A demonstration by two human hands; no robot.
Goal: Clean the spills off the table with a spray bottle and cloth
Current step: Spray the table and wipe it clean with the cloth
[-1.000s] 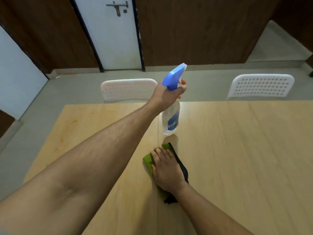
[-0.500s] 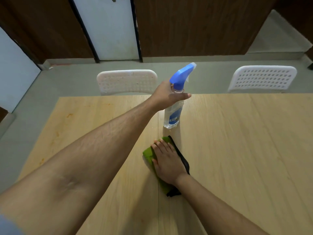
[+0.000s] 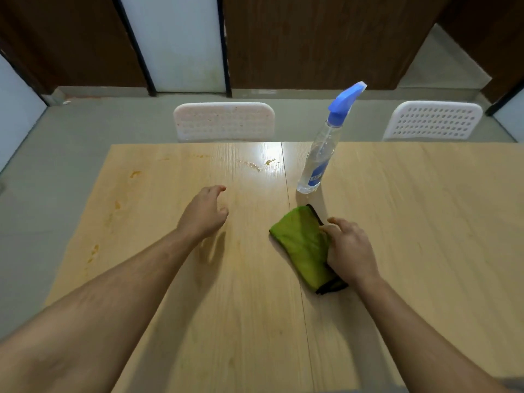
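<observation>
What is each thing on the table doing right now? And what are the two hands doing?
spray bottle: standing upright on the table, nobody holding it
green cloth: folded, lying flat
right hand: fingers curled on the cloth's edge
left hand: loosely curled, holding nothing
table: orange spills not wiped off

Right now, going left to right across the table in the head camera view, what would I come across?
Orange spill stains → left hand, holding nothing → green cloth → right hand, gripping the cloth's right edge. The spray bottle stands farther back, above the cloth, so its place in the order is unclear.
</observation>
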